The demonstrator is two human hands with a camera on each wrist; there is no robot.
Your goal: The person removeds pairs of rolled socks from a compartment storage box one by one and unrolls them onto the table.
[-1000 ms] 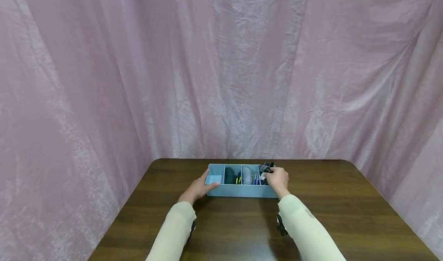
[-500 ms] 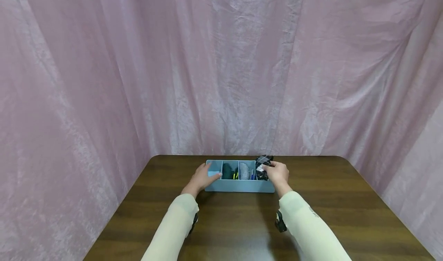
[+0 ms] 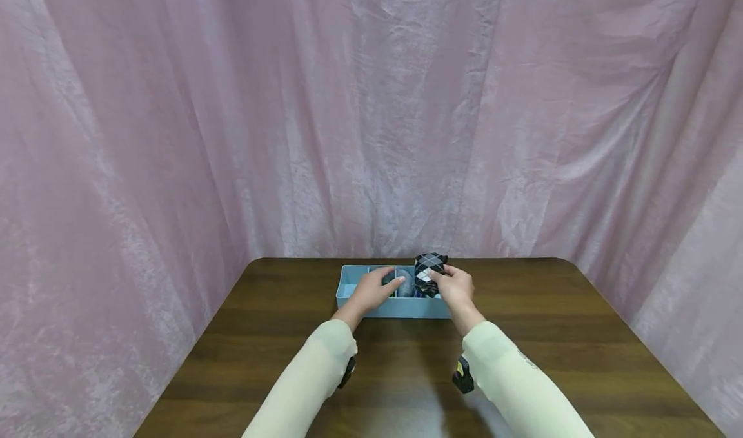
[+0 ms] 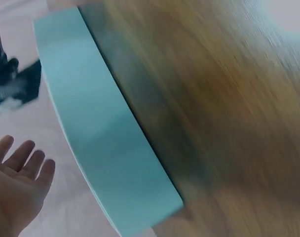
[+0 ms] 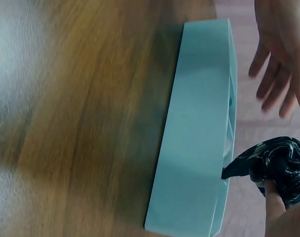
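Note:
My right hand (image 3: 456,291) pinches a black, grey and white argyle sock (image 3: 428,275), bunched into a roll, over the right end of a light blue divided box (image 3: 406,308). In the right wrist view one tapering corner of the sock (image 5: 283,163) hangs by the box's rim. My left hand (image 3: 371,291) hovers over the left half of the box, fingers extended and holding nothing. Behind its fingers, a grey fabric roll (image 3: 404,282) sits in a middle compartment. The left hand (image 4: 21,190) shows beyond the box's upper edge in the left wrist view.
The box stands near the far edge of a brown wooden table (image 3: 400,373). A pink velvet curtain (image 3: 371,115) hangs behind the table. Small dark devices are strapped at both wrists, below pale sleeves (image 3: 307,373).
My right hand has lifted the argyle sock up from the rightmost compartment and moved it left. My left hand has let go of the box's left end and shifted right over it.

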